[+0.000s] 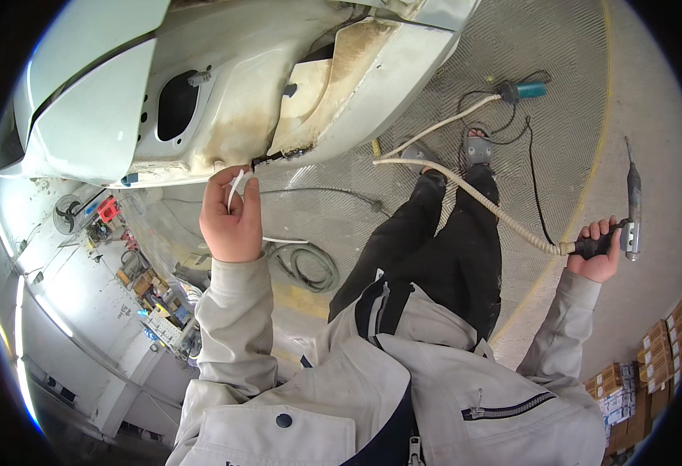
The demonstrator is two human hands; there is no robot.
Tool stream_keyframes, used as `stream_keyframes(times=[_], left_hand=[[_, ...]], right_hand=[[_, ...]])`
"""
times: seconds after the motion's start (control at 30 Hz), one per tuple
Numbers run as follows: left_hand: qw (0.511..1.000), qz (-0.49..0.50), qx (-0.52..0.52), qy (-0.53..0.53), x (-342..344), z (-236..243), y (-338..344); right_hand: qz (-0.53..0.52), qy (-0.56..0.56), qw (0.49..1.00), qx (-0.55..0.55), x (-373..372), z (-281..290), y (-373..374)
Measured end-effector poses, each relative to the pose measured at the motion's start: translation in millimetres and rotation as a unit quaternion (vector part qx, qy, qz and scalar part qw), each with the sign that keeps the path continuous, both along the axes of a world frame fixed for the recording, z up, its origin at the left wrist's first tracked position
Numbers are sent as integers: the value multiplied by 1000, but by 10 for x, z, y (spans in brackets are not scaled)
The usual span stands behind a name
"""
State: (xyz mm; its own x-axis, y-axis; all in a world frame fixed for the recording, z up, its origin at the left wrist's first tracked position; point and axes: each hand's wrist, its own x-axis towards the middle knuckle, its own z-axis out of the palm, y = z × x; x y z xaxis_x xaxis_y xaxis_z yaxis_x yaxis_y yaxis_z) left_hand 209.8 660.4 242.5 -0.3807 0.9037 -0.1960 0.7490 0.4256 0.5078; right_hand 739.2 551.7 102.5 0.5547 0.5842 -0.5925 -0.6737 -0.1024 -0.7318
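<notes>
My left hand (231,217) is closed, pinching a thin, curved white strip (234,190) between thumb and fingers. Its fingertips are at the lower edge of a pale vehicle body panel (232,101), beside a dark, rough patch (283,156). Brownish stains run across the panel around an oval opening. Out to the right, my right hand (594,256) is wrapped round the black handle of a hot-air gun (634,202) with a long metal barrel and thin nozzle. A beige ribbed hose (477,198) leaves the handle and runs toward a teal and black unit on the floor.
The teal and black unit (523,91) lies on the patterned floor with dark cables round it. A coiled grey hose (310,266) lies near my left forearm. A cluttered bench (162,311) and a fan (69,213) stand at left. Stacked boxes (655,353) are at lower right.
</notes>
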Motion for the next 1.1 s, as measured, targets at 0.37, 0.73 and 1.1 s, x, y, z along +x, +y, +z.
stream_keyframes(times=[0.37, 0.73, 1.1], left_hand=[[991, -58, -105, -52, -93, 43, 287], [974, -65, -193, -104, -99, 126, 433], [975, -70, -177, -111, -97, 30, 417]], right_hand=[[22, 12, 1000, 3, 129, -206, 52], [14, -11, 1000, -4, 135, -200, 204], [-7, -9, 1000, 1, 306, -269, 215]])
